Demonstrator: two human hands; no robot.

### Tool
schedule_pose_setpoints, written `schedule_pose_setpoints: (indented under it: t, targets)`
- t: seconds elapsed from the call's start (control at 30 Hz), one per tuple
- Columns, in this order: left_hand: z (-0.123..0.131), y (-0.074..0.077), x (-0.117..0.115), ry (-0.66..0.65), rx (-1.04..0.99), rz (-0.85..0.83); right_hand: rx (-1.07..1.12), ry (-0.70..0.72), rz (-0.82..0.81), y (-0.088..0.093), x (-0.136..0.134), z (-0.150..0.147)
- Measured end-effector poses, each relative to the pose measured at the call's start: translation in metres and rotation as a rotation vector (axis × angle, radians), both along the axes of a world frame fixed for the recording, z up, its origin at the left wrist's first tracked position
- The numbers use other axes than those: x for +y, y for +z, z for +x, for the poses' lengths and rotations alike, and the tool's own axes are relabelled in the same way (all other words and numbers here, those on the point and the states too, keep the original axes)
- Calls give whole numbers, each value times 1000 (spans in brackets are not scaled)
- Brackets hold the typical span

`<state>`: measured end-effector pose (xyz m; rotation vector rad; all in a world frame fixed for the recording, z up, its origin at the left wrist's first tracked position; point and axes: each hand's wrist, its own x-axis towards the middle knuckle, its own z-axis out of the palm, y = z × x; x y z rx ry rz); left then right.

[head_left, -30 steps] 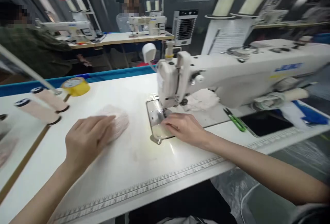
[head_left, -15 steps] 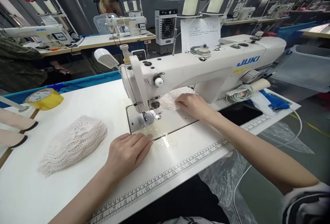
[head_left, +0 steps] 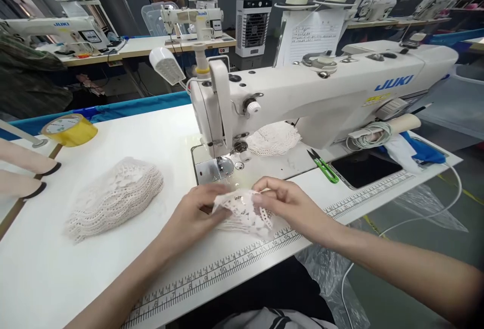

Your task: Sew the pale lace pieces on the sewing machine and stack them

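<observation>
A small piece of white lace (head_left: 245, 214) is held between both hands in front of the sewing machine (head_left: 325, 84). My left hand (head_left: 196, 213) pinches its left edge. Opposite, my right hand (head_left: 293, 205) grips the upper right part with thumb and fingers. The presser foot (head_left: 220, 166) and needle area lie just beyond the hands, with no lace under them. Beneath the machine arm rests a lace pile (head_left: 274, 139). Another thick stack of lace pieces (head_left: 117, 200) sits on the table to the left.
Green thread snips (head_left: 323, 166) lie right of the needle plate, beside a black phone-like slab (head_left: 365, 167). A yellow tape roll (head_left: 70, 129) stands at the back left, near thread cones (head_left: 22, 160). A printed ruler (head_left: 227, 267) runs along the front edge.
My right hand has come back from the pile under the machine arm, bringing a lace piece toward me. My left hand has taken hold of it too. The green snips have come into sight.
</observation>
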<state>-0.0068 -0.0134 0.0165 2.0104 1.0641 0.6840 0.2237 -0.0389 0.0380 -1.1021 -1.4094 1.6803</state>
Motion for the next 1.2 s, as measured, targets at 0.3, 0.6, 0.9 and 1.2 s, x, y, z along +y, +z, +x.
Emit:
schedule_pose_setpoints:
  t: [0.3, 0.6, 0.9, 1.2]
  targets:
    - [-2, 9, 3, 57, -65, -186, -369, 217, 115, 12, 0, 15]
    - [-11, 11, 8, -25, -27, -183, -197, 695, -52, 6, 88, -30]
    - [-10, -5, 7, 255, 240, 240, -386, 328, 382, -16, 76, -28]
    - [-9, -17, 5, 160, 285, 759, -332, 248, 754, -25, 61, -28]
